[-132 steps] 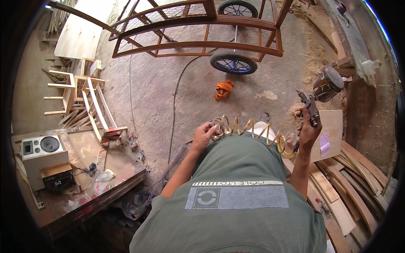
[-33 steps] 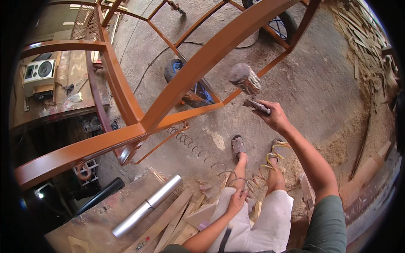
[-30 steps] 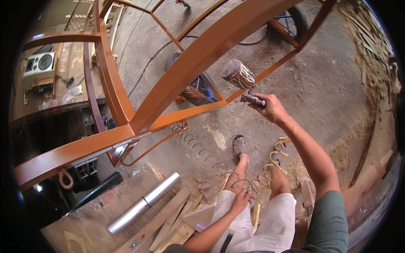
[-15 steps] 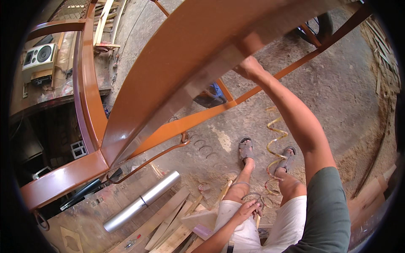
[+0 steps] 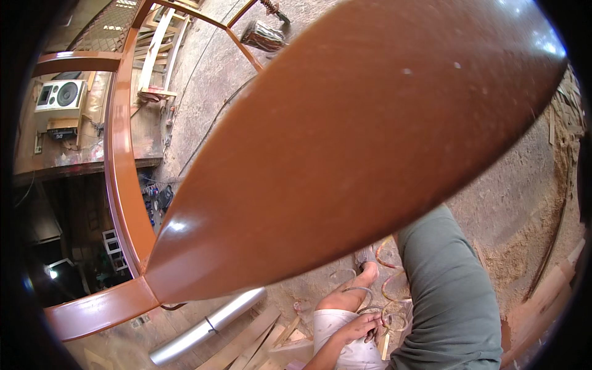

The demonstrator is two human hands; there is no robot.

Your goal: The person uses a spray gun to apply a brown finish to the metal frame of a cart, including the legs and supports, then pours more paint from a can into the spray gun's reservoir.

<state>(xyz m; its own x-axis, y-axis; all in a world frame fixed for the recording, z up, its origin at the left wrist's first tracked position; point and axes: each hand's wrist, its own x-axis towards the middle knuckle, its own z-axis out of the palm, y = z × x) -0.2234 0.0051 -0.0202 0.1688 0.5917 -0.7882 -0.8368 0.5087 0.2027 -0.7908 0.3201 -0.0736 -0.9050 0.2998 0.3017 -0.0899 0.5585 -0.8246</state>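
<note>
A wide, glossy brown-painted metal beam (image 5: 351,142) fills the middle of the view, running from lower left to upper right. It meets the brown frame's upright post (image 5: 127,166) at the left. My right arm, in a dark green sleeve (image 5: 450,283), reaches up and passes beneath the beam, which hides the forearm and right hand. Low in the view, in front of my pale shorts, my left hand (image 5: 361,327) is closed around a loop of thin coiled hose (image 5: 394,287). Part of the coil rises past my leg toward the beam's lower edge.
A silver tube (image 5: 209,327) and several wooden boards (image 5: 253,339) lie at the lower left. A white speaker (image 5: 61,95) stands on a surface at the far left. Wood scraps and sawdust (image 5: 524,253) lie along the right. A dark cylinder (image 5: 264,36) lies on the floor beyond the beam.
The beam now covers much more of the view and blocks the floor. My right forearm and hand have gone out of sight behind it. My left hand stays low with the hose.
</note>
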